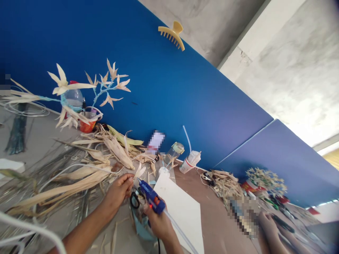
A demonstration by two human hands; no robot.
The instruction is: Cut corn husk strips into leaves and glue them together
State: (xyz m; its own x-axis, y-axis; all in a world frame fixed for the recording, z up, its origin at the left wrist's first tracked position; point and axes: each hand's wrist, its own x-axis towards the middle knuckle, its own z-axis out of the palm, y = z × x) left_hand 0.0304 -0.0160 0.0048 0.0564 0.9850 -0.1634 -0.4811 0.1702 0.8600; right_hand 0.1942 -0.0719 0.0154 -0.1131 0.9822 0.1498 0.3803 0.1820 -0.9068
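My right hand [158, 221] is wrapped round the grip of a blue glue gun [149, 195], whose nozzle points up-left. My left hand [119, 189] pinches a small pale corn-husk petal [139, 172] right at the nozzle tip. A clear glue stick [178, 229] trails from the back of the gun. Black-handled scissors [135, 200] lie between my two hands. Long dried corn husks [79, 176] are strewn across the table to the left of my left hand.
Husk flowers on blue stems [106, 84] stand in a red cup [87, 125] against a blue partition [159, 88]. A white sheet [182, 208], a glass jar [173, 151] and a straw cup [190, 160] lie behind. Another person's hand [267, 220] works at the right.
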